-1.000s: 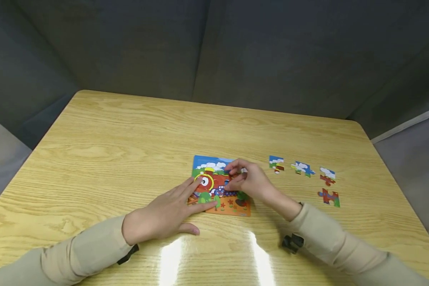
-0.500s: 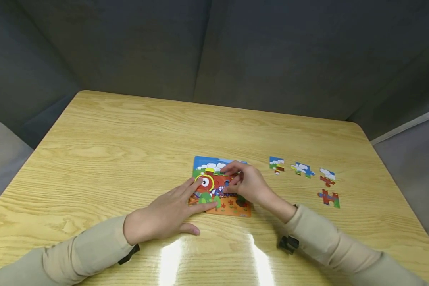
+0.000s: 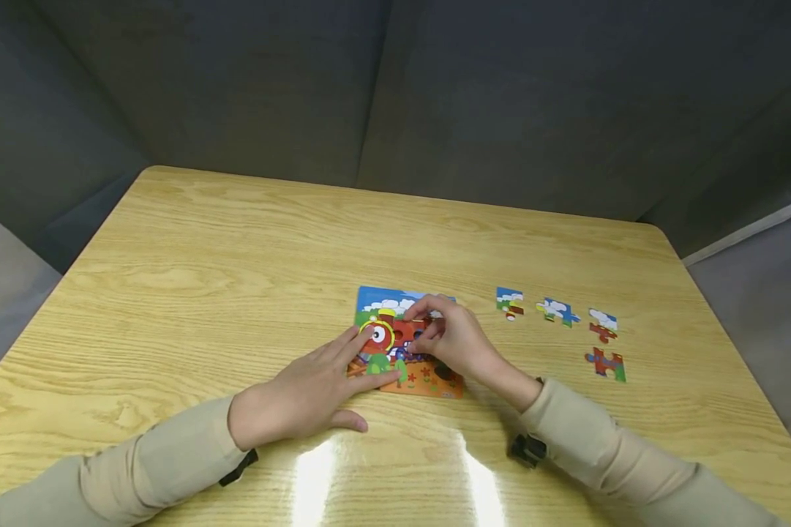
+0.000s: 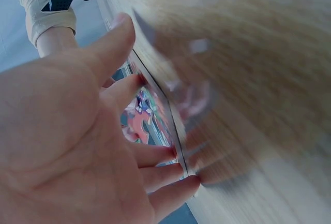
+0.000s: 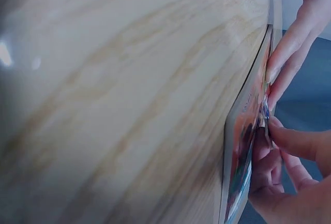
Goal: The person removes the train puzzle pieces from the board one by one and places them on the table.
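Note:
The jigsaw board (image 3: pixel 428 385), a picture of a red train with a big eye, clouds, trees and orange ground, lies flat on the table. My left hand (image 3: pixel 303 399) rests on its left side, fingers straight and spread, thumb on the table. In the left wrist view, the fingertips lie along the board's edge. Over the middle of the picture, my right hand (image 3: pixel 457 342) pinches a jigsaw piece (image 5: pixel 267 134) between thumb and fingers, close against the board's surface. Seen from above, the right fingers hide much of that piece and the board's right part.
Several loose jigsaw pieces lie right of the board: a blue-sky corner piece (image 3: pixel 509 300), a cloud piece (image 3: pixel 558 310), a cloud-and-red piece (image 3: pixel 604 323) and a red-and-green piece (image 3: pixel 609 364). The wooden table (image 3: pixel 237 256) ends at a dark partition (image 3: pixel 500 110).
My right hand has shifted slightly left over the board, still pinching the jigsaw piece. The left hand and the loose pieces stay in place.

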{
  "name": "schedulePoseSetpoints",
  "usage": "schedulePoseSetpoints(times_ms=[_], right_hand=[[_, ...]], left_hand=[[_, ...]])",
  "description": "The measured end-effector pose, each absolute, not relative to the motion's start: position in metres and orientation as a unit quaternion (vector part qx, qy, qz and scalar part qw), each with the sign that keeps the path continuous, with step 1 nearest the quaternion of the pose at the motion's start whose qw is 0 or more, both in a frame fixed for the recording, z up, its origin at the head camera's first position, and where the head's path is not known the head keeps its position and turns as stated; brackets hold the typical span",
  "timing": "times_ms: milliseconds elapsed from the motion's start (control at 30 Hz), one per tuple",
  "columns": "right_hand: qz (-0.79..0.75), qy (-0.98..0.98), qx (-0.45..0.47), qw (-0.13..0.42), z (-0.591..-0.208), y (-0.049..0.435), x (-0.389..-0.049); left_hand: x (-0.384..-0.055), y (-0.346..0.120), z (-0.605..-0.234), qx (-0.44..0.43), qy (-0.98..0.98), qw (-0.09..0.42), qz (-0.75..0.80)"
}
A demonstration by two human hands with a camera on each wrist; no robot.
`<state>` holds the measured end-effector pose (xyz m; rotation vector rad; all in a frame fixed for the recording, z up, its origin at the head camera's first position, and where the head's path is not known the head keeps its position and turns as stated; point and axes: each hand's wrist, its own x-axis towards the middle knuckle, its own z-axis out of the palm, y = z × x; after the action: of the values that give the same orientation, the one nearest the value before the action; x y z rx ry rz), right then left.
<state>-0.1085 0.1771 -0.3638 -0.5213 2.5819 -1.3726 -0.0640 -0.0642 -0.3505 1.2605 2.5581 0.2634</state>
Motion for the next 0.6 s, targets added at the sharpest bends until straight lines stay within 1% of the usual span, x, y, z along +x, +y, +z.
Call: schedulePoseSetpoints(times_ms=[267,467,600], right_hand=[[-0.488,0.852,-0.170,0.086,-0.356,0.192,-0.109],[-0.498,0.850,-0.141,0.098,-0.348,0.224,-0.106],[-0.486,0.860,-0.127,0.087,-0.346,0.253,-0.101]], left_hand=[[-0.064,-0.063,-0.348,0.425,0.887,0.156,0.086],[-0.063,-0.064,-0.348,0.425,0.887,0.154,0.088],[-0.063,-0.065,-0.350,0.430,0.886,0.147,0.090]])
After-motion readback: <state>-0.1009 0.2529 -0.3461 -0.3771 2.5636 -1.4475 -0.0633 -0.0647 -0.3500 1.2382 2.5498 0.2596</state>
